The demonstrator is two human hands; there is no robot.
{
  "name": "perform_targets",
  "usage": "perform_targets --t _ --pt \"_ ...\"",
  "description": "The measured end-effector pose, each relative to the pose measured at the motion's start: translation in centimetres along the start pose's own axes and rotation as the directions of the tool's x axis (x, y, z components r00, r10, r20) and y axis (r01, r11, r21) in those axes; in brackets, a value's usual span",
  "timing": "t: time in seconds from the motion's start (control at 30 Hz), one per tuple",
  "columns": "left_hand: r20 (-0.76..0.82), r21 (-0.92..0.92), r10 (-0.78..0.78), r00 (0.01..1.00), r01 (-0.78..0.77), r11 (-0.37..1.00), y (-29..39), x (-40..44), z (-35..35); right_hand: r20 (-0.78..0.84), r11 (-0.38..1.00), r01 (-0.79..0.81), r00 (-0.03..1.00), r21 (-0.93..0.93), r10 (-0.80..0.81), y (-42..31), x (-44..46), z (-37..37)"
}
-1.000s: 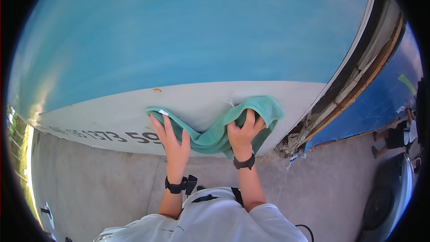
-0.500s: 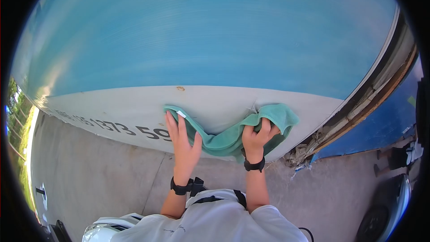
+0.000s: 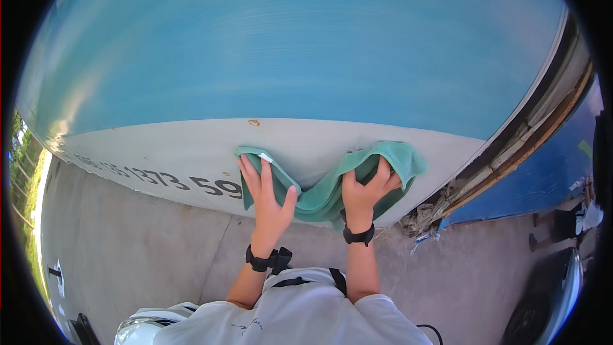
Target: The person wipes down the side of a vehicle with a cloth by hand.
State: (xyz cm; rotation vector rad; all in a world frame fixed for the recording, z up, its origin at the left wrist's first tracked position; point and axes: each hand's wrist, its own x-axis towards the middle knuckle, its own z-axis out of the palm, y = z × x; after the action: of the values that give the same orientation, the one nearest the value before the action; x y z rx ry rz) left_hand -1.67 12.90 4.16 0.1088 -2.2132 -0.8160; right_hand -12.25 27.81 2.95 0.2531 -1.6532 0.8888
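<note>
A green towel [image 3: 316, 199] lies against the white lower band [image 3: 300, 137] of a large panel and sags between my two hands. My left hand [image 3: 267, 198] holds its left end to the panel, fingers apart on the cloth and thumb out to the side. A small white tag [image 3: 265, 158] shows near those fingertips. My right hand [image 3: 367, 195] grips the bunched right end, thumb and fingers pressed into the folds. Some fingertips there are hidden in the cloth. Both wrists carry black bands.
Above the white band spreads a blue surface [image 3: 306, 45]. Dark printed digits [image 3: 217, 186] stand left of the towel. Torn material [image 3: 424, 217] hangs at the panel's right edge, near a blue board [image 3: 498, 188]. A person [image 3: 568, 220] and a dark vehicle [image 3: 543, 300] are at far right.
My left hand has shifted slightly right with its end of the towel, uncovering more of the digits. My right hand has opened its thumb wider from its fingers on the cloth.
</note>
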Motion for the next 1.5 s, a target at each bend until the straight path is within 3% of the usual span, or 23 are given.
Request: perform_targets --t 0.2,0.4,0.5,0.7,0.8,1.07,1.37,1.5 --pt "-0.008 0.015 0.096 0.995 -0.096 0.995 2.0 0.5 1.6 0.008 0.999 0.005 1.000 -0.043 -0.005 0.3 1.5 -0.2" --pt "-0.064 0.028 0.097 0.993 -0.096 0.995 2.8 1.4 1.9 -0.071 0.985 0.161 0.984 -0.057 -0.164 0.0 2.1 0.9" --pt "-0.088 0.026 0.105 0.991 -0.103 0.994 2.8 1.9 1.8 -0.141 0.988 0.154 0.978 -0.009 -0.153 -0.1 2.0 1.8" --pt "-0.101 0.007 0.094 0.990 -0.093 0.996 3.1 2.2 1.6 -0.129 0.977 0.198 0.970 -0.075 -0.206 -0.7 2.4 2.0" --pt "-0.105 0.017 0.105 0.989 -0.103 0.995 2.8 2.2 1.5 -0.120 0.994 0.106 0.987 -0.006 -0.106 -1.1 2.2 1.9" --pt "-0.159 -0.016 0.079 0.984 -0.082 0.996 3.8 2.6 2.3 -0.004 0.993 0.112 0.994 0.033 -0.112 -0.9 3.0 0.2" --pt "-0.220 0.036 0.115 0.969 -0.110 0.993 5.4 4.1 4.3 -0.084 0.986 0.156 0.983 -0.055 -0.161 -1.4 2.8 1.7" --pt "-0.253 0.039 0.128 0.959 -0.122 0.992 5.0 4.7 3.6 -0.095 0.991 0.132 0.987 -0.009 -0.132 -1.9 2.6 2.3"
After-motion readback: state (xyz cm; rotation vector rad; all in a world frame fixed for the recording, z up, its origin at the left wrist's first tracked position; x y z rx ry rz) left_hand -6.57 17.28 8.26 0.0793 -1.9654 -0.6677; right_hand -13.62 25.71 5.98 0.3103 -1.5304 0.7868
